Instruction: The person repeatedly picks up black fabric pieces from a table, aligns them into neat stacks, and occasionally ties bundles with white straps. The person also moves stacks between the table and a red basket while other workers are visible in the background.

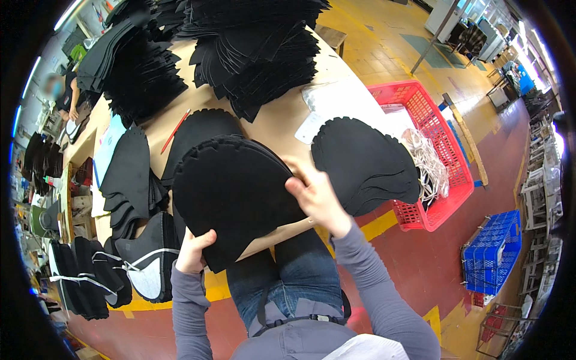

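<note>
Between my hands is a stack of black notched-edge sheets (234, 186), held up over the table's near edge. At its lower left, my left hand (195, 249) grips it with the thumb on top. My right hand (315, 195) pinches the stack's right edge between thumb and fingers. Behind it another black notched piece (201, 132) lies on the table, partly hidden. A fanned pile of similar black pieces (360, 162) lies to the right, just beyond my right hand. To the left lie more fanned black pieces (127, 174).
Tall stacks of black pieces (252, 60) fill the table's far side. A red pen (175, 132) and a white tag (309, 128) lie on the table (276, 117). A red basket (441, 120) holds white cords (429, 165). Tied black bundles (147, 258) sit left; a blue crate (492, 252) stands right.
</note>
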The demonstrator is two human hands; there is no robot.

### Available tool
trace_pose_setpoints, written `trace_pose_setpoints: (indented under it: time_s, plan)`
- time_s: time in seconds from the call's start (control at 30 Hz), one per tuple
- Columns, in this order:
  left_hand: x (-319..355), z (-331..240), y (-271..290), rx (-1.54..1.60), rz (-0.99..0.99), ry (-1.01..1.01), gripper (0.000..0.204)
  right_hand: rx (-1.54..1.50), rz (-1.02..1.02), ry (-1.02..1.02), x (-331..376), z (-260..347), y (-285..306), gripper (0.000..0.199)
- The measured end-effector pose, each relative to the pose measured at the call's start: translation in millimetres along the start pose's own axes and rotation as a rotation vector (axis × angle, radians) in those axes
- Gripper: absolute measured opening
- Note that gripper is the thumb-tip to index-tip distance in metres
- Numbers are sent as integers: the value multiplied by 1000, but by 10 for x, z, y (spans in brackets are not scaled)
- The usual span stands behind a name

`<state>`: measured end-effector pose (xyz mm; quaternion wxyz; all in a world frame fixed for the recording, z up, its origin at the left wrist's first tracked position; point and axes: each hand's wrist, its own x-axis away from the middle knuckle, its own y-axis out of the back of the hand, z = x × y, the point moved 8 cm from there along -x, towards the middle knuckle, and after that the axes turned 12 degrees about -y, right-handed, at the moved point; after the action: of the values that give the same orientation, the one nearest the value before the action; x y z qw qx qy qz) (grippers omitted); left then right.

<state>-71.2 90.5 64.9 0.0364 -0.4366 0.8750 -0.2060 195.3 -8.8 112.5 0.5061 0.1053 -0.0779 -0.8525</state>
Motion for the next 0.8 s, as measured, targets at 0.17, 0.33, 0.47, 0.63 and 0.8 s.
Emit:
trace_pose_setpoints:
  time_s: [0.17, 0.33, 0.47, 0.63, 0.8]
  plan:
    - [-7, 429, 170, 236, -165, 366, 46, 306, -651, -120, -200, -302, 1565, 41]
    - [-41, 543, 271, 89, -161, 348, 42, 942, -412, -416, -132, -1047, 2278, 82]
    - [-37, 524, 265, 153, -163, 324, 42, 998, -351, -449, -157, -1256, 2447, 81]
    - [-19, 634, 375, 229, -228, 367, 44, 1043, -349, -467, -216, -855, 2327, 54]
    - [-43, 680, 449, 309, -193, 290, 60, 553, -232, -272, -12, 256, 2008, 43]
